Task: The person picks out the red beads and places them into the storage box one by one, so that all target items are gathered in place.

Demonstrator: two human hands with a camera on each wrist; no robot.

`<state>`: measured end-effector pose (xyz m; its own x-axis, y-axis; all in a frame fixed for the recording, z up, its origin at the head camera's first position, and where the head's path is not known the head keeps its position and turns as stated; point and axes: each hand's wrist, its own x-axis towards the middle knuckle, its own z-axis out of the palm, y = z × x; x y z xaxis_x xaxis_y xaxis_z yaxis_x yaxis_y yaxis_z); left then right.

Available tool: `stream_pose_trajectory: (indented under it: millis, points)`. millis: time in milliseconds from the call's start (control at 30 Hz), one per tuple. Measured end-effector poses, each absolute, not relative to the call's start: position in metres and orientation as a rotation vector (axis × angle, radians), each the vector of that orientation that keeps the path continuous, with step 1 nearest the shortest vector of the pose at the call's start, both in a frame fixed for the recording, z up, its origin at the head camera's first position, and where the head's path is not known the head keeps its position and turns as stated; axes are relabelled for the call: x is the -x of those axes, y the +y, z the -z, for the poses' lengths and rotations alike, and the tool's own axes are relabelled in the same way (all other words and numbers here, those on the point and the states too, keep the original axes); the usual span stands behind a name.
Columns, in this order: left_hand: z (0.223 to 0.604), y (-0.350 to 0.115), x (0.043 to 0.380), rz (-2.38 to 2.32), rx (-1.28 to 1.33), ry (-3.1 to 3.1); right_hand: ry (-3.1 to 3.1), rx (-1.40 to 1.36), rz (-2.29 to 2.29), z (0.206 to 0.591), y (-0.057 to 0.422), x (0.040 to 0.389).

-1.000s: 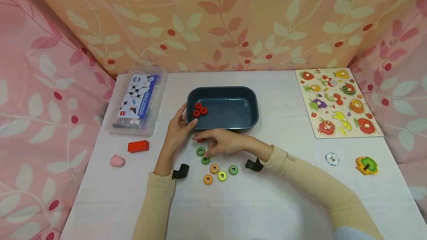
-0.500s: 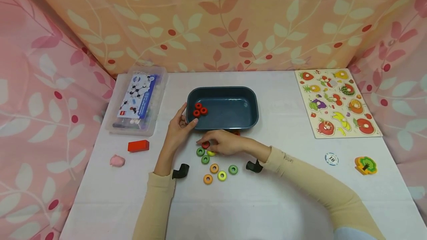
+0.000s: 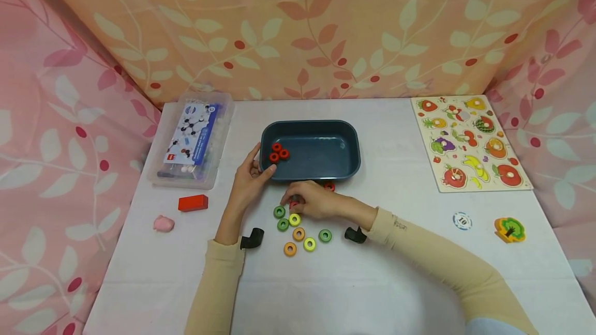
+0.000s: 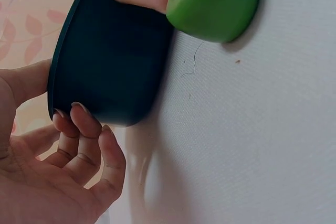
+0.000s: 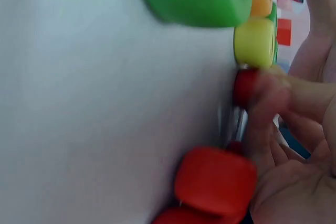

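Note:
A dark blue tray (image 3: 321,156) stands in mid-table with several red rings (image 3: 284,154) in its left end. My left hand (image 3: 249,179) grips the tray's left front corner, thumb over the rim and fingers along the outer wall (image 4: 121,66). Just in front of the tray, my right hand (image 3: 316,200) pinches a red ring (image 5: 244,87) between thumb and fingers. Another red ring (image 3: 329,186) lies behind that hand, by the tray's front wall. Nearest the fingertips are a yellow ring (image 3: 295,219) and a green ring (image 3: 279,212).
More rings, including orange (image 3: 290,249) and green (image 3: 325,235), lie in front. At left are a clear plastic case (image 3: 219,133), a red block (image 3: 193,203) and a pink figure (image 3: 163,224). A fruit puzzle board (image 3: 472,143), a chip (image 3: 462,221) and a tree piece (image 3: 510,229) are at right.
My right hand has closed its fingers on a red ring and drawn it slightly right. One green ring has shifted a little left. My left hand keeps its place on the tray.

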<state>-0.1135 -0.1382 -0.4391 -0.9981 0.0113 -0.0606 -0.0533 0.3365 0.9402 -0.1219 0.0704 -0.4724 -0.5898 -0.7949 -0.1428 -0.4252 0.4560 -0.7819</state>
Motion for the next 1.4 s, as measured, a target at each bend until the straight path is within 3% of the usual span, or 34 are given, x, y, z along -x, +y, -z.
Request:
stream_pose_trajectory:
  millis: [500, 1033, 1400]
  points:
    - [0.440, -0.138, 0.112, -1.789, 0.060, 2.510, 2.187, 1.045, 0.962, 0.473, 0.078, 0.122]
    - [0.440, -0.138, 0.113, -1.793, 0.052, 2.503, 2.160, 1.073, 1.290, 0.421, 0.088, 0.148]
    - [0.441, -0.138, 0.114, -1.809, 0.047, 2.495, 2.508, 0.657, 1.200, 0.445, 0.095, 0.192]
